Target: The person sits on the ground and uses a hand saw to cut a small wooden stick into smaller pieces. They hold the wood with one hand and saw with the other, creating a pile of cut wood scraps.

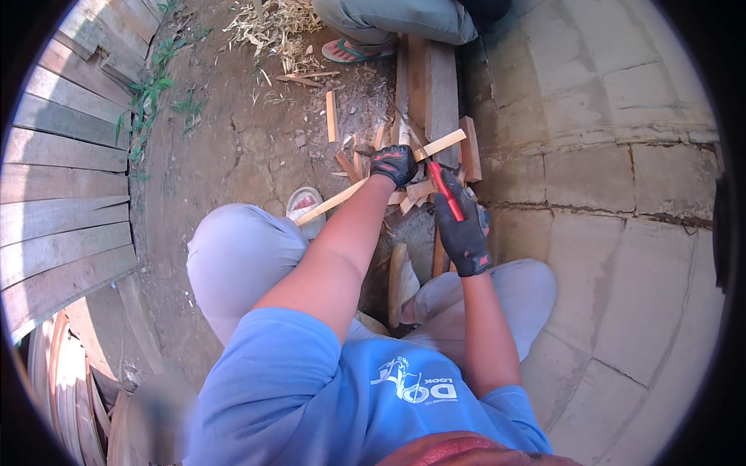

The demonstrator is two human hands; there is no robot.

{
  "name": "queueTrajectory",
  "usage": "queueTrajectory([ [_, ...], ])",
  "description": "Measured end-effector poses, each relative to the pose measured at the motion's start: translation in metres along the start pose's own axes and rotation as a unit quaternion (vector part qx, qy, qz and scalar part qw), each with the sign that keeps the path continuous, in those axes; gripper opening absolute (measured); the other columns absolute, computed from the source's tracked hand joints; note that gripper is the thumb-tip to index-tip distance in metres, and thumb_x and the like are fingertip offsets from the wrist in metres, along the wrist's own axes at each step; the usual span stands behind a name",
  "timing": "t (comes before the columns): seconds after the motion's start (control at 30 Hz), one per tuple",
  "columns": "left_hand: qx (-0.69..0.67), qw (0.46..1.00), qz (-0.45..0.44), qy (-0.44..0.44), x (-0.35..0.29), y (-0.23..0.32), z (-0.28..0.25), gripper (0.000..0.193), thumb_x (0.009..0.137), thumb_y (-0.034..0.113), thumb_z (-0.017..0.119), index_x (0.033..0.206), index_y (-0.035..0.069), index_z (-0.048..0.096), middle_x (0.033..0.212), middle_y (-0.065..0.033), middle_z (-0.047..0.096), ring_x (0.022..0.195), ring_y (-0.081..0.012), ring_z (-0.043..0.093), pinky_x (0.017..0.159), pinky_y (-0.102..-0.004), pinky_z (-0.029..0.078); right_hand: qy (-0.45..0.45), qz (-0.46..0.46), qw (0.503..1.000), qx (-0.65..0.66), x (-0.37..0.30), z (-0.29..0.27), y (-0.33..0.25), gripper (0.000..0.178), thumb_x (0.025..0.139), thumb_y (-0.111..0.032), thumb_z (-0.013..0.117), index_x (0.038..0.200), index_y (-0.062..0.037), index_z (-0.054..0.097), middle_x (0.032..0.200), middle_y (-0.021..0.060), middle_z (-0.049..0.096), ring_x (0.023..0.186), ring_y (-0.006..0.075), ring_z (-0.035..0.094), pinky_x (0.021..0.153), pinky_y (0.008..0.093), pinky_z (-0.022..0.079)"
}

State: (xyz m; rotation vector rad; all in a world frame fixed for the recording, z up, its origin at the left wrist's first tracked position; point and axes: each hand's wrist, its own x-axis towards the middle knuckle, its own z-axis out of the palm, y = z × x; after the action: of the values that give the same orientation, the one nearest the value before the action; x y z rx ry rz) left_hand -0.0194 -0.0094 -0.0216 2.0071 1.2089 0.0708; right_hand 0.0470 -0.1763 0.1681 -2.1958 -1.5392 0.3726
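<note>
My left hand (395,165), in a black glove, is closed round a long pale wooden strip (444,144). The strip slants from near my left foot up to the right, its far end sticking out past the glove. My right hand (465,233), also gloved in black, grips a red-handled tool with a long thin blade (444,191). That blade points away from me and crosses the strip just right of my left hand. Seen edge-on, it does not show whether it is a saw or a knife. Short wood offcuts (420,190) lie beneath both hands.
A thick wooden beam (441,89) runs away from me, with another person's leg (396,17) at its far end. Wood shavings (280,31) cover the ground there. A block wall (590,179) rises on the right, and a plank wall (66,186) stands left.
</note>
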Motion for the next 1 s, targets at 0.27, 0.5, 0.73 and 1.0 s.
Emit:
queueTrajectory([
  [0.27, 0.009, 0.997, 0.015, 0.069, -0.005, -0.002, 0.014, 0.033, 0.093, 0.037, 0.066, 0.108, 0.011, 0.080, 0.113, -0.0206, 0.078, 0.106, -0.0392, 0.076, 0.091, -0.0524, 0.060, -0.025, 0.024, 0.999, 0.021, -0.011, -0.017, -0.006, 0.039, 0.107, -0.025, 0.062, 0.143, -0.0144, 0.069, 0.133, 0.0189, 0.073, 0.122, 0.0375, 0.071, 0.101, 0.0452, 0.056],
  [0.5, 0.054, 0.992, 0.033, 0.106, -0.008, -0.003, 0.016, 0.028, 0.094, 0.034, 0.064, 0.105, 0.012, 0.079, 0.105, -0.0154, 0.080, 0.098, -0.0336, 0.078, 0.083, -0.0491, 0.061, -0.051, 0.043, 0.997, -0.027, -0.098, -0.095, -0.025, 0.040, 0.105, -0.021, 0.064, 0.142, -0.0074, 0.068, 0.130, 0.0202, 0.075, 0.114, 0.0351, 0.075, 0.097, 0.0429, 0.058],
  [0.73, 0.033, 0.995, 0.033, 0.084, -0.010, 0.003, 0.009, 0.026, 0.091, 0.030, 0.064, 0.103, 0.010, 0.076, 0.106, -0.0198, 0.078, 0.099, -0.0382, 0.077, 0.086, -0.0515, 0.060, -0.029, 0.063, 0.997, -0.024, -0.118, -0.119, -0.052, 0.041, 0.103, -0.019, 0.067, 0.143, -0.0072, 0.068, 0.126, 0.0240, 0.075, 0.110, 0.0356, 0.077, 0.094, 0.0440, 0.058],
  [1.0, 0.016, 0.996, 0.019, 0.090, -0.014, 0.005, 0.011, 0.029, 0.094, 0.033, 0.061, 0.107, 0.013, 0.077, 0.110, -0.0183, 0.078, 0.102, -0.0357, 0.076, 0.089, -0.0496, 0.059, -0.008, 0.008, 0.999, -0.046, 0.002, -0.021, -0.014, 0.038, 0.108, -0.029, 0.059, 0.140, -0.0132, 0.070, 0.126, 0.0176, 0.076, 0.113, 0.0398, 0.073, 0.098, 0.0462, 0.055],
])
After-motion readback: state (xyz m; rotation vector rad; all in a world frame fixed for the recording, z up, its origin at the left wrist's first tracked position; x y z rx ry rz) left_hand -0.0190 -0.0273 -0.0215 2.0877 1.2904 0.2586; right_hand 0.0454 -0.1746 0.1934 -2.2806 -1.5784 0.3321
